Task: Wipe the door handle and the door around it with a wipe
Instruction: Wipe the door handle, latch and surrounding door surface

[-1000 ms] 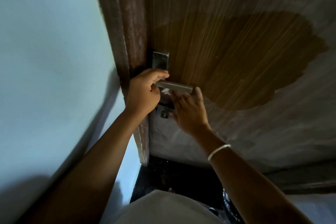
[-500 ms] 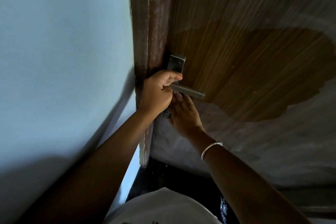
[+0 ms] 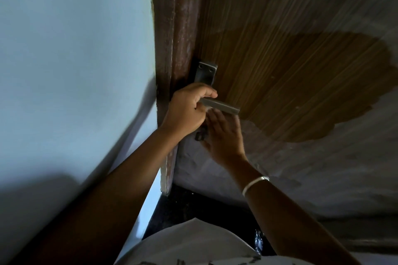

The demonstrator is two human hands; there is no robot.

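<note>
I see the door handle (image 3: 219, 105) running left to right across the door (image 3: 301, 60), its pivot end by the frame (image 3: 174, 49), its free end pointing right. My left hand (image 3: 187, 112) is nearer, curled around the pivot end. My right hand (image 3: 224, 135) lies just under the lever, fingers flat to the door; a sliver of white there may be the wipe, I cannot tell. Open room lies rightward; the frame crowds the left.

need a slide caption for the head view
Left hand grips the metal door handle while the right hand works just beneath it against the wooden door.
</note>
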